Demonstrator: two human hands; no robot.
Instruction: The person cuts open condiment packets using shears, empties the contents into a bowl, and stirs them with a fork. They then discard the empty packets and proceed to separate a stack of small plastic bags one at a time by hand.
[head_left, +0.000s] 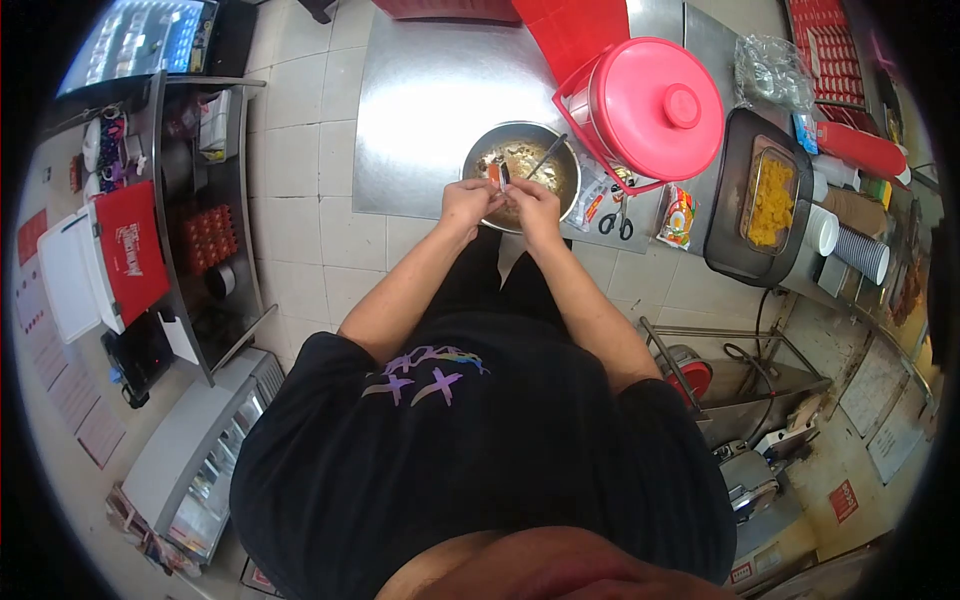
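My left hand (467, 207) and my right hand (536, 208) meet over the near rim of a round metal bowl (571, 190). Pinched between their fingertips is a small orange, white and black piece (499, 176), perhaps a sachet; its kind is too small to make out. Brownish, oily-looking liquid with bits in it (515, 157) lies in the bowl. A dark utensil handle (548, 155) leans on the bowl's right side. Right of the bowl are a clear plastic wrapper (594, 193), black-handled scissors (615, 224) and a colourful food packet (677, 217).
A bucket with a pink-red lid (655, 105) stands close behind the bowl on the steel table (420, 110). Further right are a dark tray (730, 205) bearing a container of yellow food (772, 200) and stacked cups (855, 248). A metal shelf (165, 200) stands at left.
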